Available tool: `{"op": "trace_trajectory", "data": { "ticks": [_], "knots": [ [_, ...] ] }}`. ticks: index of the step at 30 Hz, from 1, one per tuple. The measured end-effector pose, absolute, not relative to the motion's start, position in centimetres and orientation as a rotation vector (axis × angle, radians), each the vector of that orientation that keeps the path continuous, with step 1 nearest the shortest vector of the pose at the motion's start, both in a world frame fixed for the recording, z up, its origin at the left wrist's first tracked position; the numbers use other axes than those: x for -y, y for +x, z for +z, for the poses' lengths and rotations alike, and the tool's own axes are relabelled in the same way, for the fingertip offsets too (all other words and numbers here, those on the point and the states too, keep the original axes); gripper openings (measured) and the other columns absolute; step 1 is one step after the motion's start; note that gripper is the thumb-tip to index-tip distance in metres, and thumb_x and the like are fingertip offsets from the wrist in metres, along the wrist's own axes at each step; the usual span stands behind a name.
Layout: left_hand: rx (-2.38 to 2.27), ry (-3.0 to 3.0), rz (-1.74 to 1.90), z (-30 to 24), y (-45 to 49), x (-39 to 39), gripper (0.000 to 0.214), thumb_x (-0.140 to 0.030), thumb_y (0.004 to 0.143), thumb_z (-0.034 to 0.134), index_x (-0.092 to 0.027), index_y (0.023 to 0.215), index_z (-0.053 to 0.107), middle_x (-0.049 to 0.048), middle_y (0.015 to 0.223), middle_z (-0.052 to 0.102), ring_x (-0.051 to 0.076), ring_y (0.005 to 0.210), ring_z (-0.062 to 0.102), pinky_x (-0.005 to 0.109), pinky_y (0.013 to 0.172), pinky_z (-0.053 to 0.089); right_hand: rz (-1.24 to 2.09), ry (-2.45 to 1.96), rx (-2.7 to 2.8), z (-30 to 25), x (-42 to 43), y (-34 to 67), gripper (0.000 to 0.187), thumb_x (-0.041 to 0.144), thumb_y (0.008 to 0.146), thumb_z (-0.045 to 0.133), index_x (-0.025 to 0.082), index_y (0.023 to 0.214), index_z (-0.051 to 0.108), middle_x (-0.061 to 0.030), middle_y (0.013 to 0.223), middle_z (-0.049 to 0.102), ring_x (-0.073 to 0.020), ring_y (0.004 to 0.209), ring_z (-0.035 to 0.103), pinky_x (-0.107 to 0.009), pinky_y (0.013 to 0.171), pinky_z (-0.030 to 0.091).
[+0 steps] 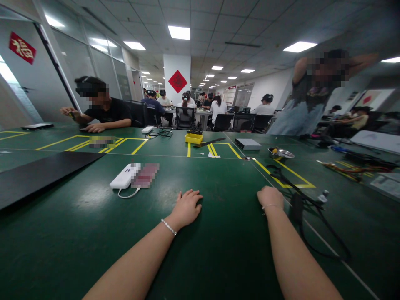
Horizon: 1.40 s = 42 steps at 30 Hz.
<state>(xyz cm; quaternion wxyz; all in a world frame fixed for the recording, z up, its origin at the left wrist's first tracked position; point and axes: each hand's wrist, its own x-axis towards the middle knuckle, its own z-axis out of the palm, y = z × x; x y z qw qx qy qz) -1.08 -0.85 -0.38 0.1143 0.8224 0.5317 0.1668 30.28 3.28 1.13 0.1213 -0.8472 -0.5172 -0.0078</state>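
Observation:
My left hand (pixel 186 207) lies palm down on the green table (pixel 93 233), fingers stretched forward and slightly curled, holding nothing. A thin bracelet circles its wrist. My right hand (pixel 270 197) rests on the table to the right, fingers curled under into a loose fist; nothing shows in it. A white power bank (pixel 125 176) with a cable lies to the left, ahead of my left hand. A black cable (pixel 304 200) runs just right of my right hand.
A black sheet (pixel 40 173) covers the table's left side. Farther off lie a yellow tray (pixel 193 138), a grey box (pixel 248 143) and a metal bowl (pixel 280 153). A seated person (pixel 103 110) works at far left; another person (pixel 309 91) stands at the right. Yellow tape marks the table.

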Motion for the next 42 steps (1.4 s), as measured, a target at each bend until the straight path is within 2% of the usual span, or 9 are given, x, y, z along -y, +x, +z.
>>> {"op": "trace_trajectory", "data": {
  "ticks": [5,10,15,19,22,25,28,35,42],
  "knots": [
    [-1.561,2.410,0.493,-0.2,-0.9,0.9,0.034,-0.029,0.075,0.038,-0.028,0.108,0.046,0.0015,0.125,0.040,0.023,0.118,0.027,0.052,0.095,0.014,0.017,-2.263,1.493,2.1,-3.4,28.1,0.028,0.028,0.070,0.039,0.015,0.079,0.062,-0.0129,0.090,0.056,-0.0218,0.081,0.054,-0.032,0.071,0.039],
    [-1.572,2.379,0.558,-0.1,-0.8,1.0,0.034,-0.035,0.073,0.044,-0.026,0.106,0.046,0.0038,0.121,0.044,0.024,0.117,0.028,0.051,0.094,0.015,0.594,-1.730,1.591,1.7,-3.5,21.2,0.022,0.032,0.068,0.044,0.017,0.076,0.058,-0.0028,0.072,0.060,-0.0139,0.066,0.055,-0.025,0.061,0.041],
    [-1.431,2.223,0.757,0.4,-0.5,1.3,0.043,-0.038,0.066,0.054,-0.020,0.105,0.044,0.0058,0.097,0.057,0.020,0.091,0.052,0.033,0.079,0.038,0.992,-1.363,1.688,0.4,-1.8,14.0,0.008,0.024,0.063,0.052,0.017,0.066,0.051,0.0019,0.058,0.054,-0.0099,0.055,0.051,-0.022,0.054,0.040],
    [-1.416,2.077,0.868,0.5,-0.4,1.1,0.023,-0.029,0.073,0.046,-0.020,0.094,0.047,0.0018,0.077,0.060,0.016,0.070,0.056,0.025,0.061,0.040,0.912,-1.312,1.804,0.6,-0.8,12.5,0.014,0.031,0.066,0.051,0.017,0.070,0.052,0.0016,0.063,0.054,-0.0102,0.058,0.050,-0.023,0.056,0.040],
    [-1.383,1.946,0.958,0.2,-0.5,0.7,0.018,-0.029,0.073,0.045,-0.020,0.089,0.048,-0.0006,0.069,0.058,0.013,0.061,0.055,0.023,0.056,0.040,0.674,-1.363,1.979,1.6,-1.1,14.3,0.024,0.035,0.073,0.042,0.018,0.084,0.055,-0.0033,0.082,0.056,-0.0125,0.072,0.051,-0.026,0.067,0.040],
    [-1.322,1.805,1.028,-0.1,-0.5,0.3,0.018,-0.030,0.075,0.043,-0.019,0.088,0.047,-0.0005,0.072,0.059,0.011,0.058,0.055,0.023,0.056,0.041,0.217,-1.714,1.985,2.2,-2.0,18.5,0.031,0.030,0.074,0.041,0.019,0.100,0.052,-0.0092,0.107,0.048,-0.0193,0.097,0.044,-0.032,0.082,0.033],
    [-1.298,1.754,1.107,-0.2,-0.6,0.1,0.018,-0.032,0.076,0.041,-0.019,0.087,0.047,0.0013,0.079,0.060,0.011,0.061,0.056,0.024,0.058,0.042,-0.055,-2.215,1.717,1.8,-2.9,23.8,0.041,0.032,0.074,0.039,0.019,0.113,0.043,-0.0131,0.122,0.034,-0.0285,0.108,0.034,-0.041,0.081,0.032],
    [-1.309,1.818,1.058,-0.4,-0.8,0.2,0.016,-0.030,0.075,0.042,-0.019,0.083,0.048,-0.0003,0.074,0.059,0.011,0.062,0.054,0.022,0.058,0.040,0.066,-2.552,1.595,1.2,-3.6,29.0,0.033,0.015,0.072,0.033,0.009,0.095,0.056,-0.0197,0.097,0.051,-0.0271,0.088,0.050,-0.037,0.067,0.040],
    [-1.337,1.898,1.011,-0.1,-0.7,0.4,0.019,-0.030,0.074,0.043,-0.019,0.085,0.052,-0.0018,0.069,0.056,0.011,0.062,0.052,0.022,0.058,0.039,0.403,-2.079,1.736,1.8,-3.8,24.2,0.020,0.018,0.065,0.047,0.016,0.079,0.061,-0.0073,0.086,0.058,-0.0149,0.073,0.055,-0.026,0.064,0.041]
  ]
}}
